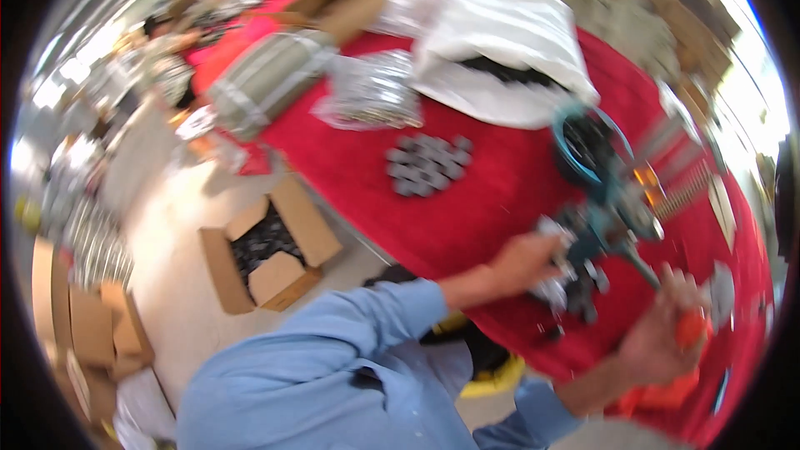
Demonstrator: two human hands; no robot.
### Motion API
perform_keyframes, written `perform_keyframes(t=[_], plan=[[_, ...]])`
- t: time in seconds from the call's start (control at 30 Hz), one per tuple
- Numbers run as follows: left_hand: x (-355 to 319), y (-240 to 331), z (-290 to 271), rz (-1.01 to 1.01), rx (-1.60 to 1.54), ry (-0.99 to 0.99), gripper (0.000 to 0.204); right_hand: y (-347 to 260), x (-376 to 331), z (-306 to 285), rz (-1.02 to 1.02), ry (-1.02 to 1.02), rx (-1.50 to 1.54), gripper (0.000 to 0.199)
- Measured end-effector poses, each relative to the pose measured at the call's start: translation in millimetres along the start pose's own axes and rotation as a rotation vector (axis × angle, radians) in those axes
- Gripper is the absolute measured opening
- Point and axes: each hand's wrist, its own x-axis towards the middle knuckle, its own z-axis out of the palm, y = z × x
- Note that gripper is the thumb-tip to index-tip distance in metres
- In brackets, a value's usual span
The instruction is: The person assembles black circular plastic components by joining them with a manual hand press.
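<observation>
A teal hand press [602, 221] stands on the red-covered table, blurred by motion. My left hand [527, 265] is at the near left side of the press, with its fingers bent together around something I cannot make out. Shiny clear plastic [552, 290] and small dark grey pieces [583, 290] lie right beside those fingers. My right hand [662, 337] is wrapped round the end of the press's lever [640, 265], and an orange part [690, 329] shows by its fingers. A teal bowl [590, 146] of black parts sits just behind the press.
Round grey pieces [427, 165] lie grouped on the red cloth [492, 192]. Behind them are a clear bag [375, 90], a white sack [508, 42] with black contents and a wrapped grey-green roll [271, 83]. An open carton [308, 221] of black parts stands on the floor to the left.
</observation>
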Motion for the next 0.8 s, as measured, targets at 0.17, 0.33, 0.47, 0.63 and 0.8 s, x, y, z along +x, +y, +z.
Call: perform_keyframes(t=[0.17,0.33,0.47,0.63,0.8], plan=[[-1,-7,0,0.060,0.002,0.014,0.073,6,-11,-23,0.069,-0.308,0.115,0.033],[-7,-7,-7,0.128,0.051,0.045,0.076,23,-42,22,-0.160,0.056,-0.334,0.051],[-5,-1,-14,0.104,0.034,0.003,0.071,33,-75,20,-0.231,0.068,-0.422,0.051],[-7,10,-40,0.011,0.114,-0.001,0.051,41,-82,21,-0.285,0.064,-0.424,0.051],[-24,11,-67,0.025,0.155,0.000,0.038,44,-86,16,-0.334,0.055,-0.397,0.049]])
